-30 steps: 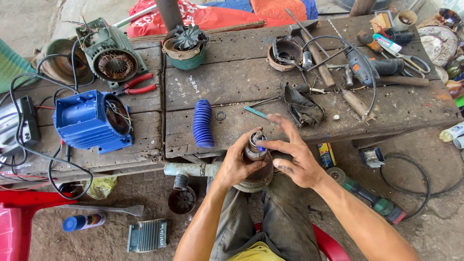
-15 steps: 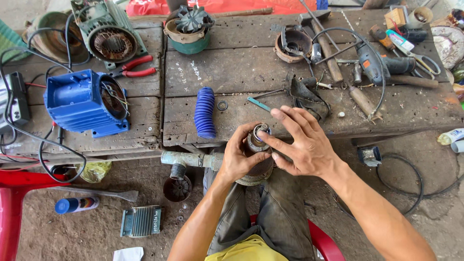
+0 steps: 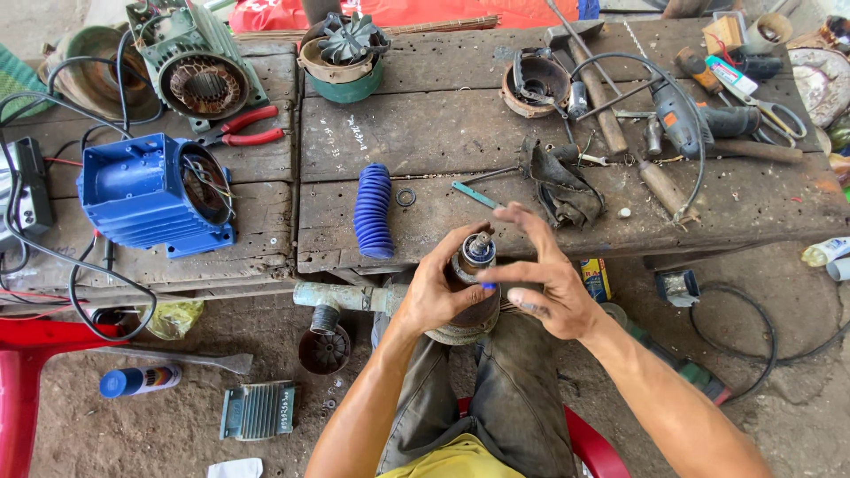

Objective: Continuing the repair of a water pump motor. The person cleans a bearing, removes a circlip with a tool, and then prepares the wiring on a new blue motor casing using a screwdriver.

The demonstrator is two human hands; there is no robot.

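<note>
My left hand (image 3: pixel 431 292) grips a round metal motor rotor (image 3: pixel 469 265) that stands upright on my lap, its shaft pointing up. My right hand (image 3: pixel 542 283) hovers beside the rotor's top with its fingers spread, and a small blue piece (image 3: pixel 488 286) sits at my thumb tip against the rotor. A blue ribbed rubber sleeve (image 3: pixel 374 210) lies on the wooden workbench (image 3: pixel 460 133) just beyond my hands, with a small black ring (image 3: pixel 405 196) next to it.
A blue motor housing (image 3: pixel 146 190) and a green stator (image 3: pixel 195 75) sit at the left. Red-handled pliers (image 3: pixel 243 128), a hammer (image 3: pixel 589 80), a drill (image 3: pixel 686 119) and cables crowd the bench. A red stool (image 3: pixel 22 372), spray can (image 3: pixel 137 381) and finned cover (image 3: pixel 258 410) lie on the ground.
My right hand has lifted off the rotor's top and spread its fingers. The view has shifted slightly; my left hand keeps its grip.
</note>
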